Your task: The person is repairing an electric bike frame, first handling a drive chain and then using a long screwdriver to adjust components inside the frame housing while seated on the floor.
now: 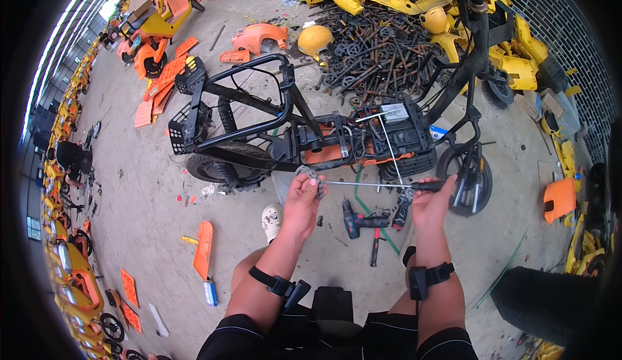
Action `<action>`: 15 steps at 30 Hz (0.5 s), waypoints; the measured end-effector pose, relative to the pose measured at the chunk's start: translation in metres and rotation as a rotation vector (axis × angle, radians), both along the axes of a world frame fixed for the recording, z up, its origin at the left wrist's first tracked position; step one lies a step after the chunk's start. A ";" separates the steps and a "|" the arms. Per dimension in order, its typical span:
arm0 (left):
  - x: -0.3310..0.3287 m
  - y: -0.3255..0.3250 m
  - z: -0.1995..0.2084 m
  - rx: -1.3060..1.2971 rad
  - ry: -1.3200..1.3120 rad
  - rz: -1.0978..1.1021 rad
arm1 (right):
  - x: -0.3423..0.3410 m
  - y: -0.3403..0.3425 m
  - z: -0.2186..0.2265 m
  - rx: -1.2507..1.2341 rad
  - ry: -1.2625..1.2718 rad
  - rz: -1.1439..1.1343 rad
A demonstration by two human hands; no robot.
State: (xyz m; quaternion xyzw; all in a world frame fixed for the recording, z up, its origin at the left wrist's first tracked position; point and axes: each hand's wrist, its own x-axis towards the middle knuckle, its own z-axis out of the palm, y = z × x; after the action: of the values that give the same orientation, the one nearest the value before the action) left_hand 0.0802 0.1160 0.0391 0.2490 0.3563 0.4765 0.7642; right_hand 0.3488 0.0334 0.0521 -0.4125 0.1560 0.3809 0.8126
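Note:
My right hand (430, 208) is wrapped round the black handle of a long screwdriver (369, 184). Its thin silver shaft points left, toward my left hand (299, 203). Between the fingers of that left hand is a grey, knobbly piece (317, 180), its kind unclear; the shaft's tip meets or lies close to it. Both hands are in front of a stripped scooter frame (253, 156) of black metal tubes. A silver T-handle wrench (389, 141) rests across the frame's middle, near a black box-like unit (405, 136).
On the floor before me are a cordless drill (353, 221), a red and black power tool (402, 210) and a red-handled hammer (375, 247). A heap of rusty metal parts (379, 52) lies beyond the frame. Orange panels (203, 250), a spray can (210, 292) and a black crate (528, 302) are around.

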 end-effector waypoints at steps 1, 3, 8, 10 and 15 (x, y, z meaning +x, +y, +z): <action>0.001 0.001 -0.001 0.002 0.031 0.009 | 0.000 0.001 0.001 -0.005 -0.004 0.001; 0.005 0.002 -0.006 0.033 0.058 0.038 | 0.000 0.003 0.001 -0.017 -0.010 0.002; 0.013 0.006 -0.008 0.049 0.191 0.079 | 0.005 0.007 0.006 0.110 -0.092 0.074; 0.009 0.009 -0.012 0.039 0.242 0.095 | 0.003 0.010 0.006 0.190 -0.155 0.126; -0.002 0.013 -0.039 0.025 0.312 0.121 | 0.000 0.008 -0.003 0.301 -0.159 0.259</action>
State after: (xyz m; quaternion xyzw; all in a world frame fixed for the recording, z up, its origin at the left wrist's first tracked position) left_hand 0.0782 0.1291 -0.0004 0.3075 0.4792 0.4816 0.6663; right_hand 0.3487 0.0418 0.0489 -0.3317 -0.0218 0.4675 0.8191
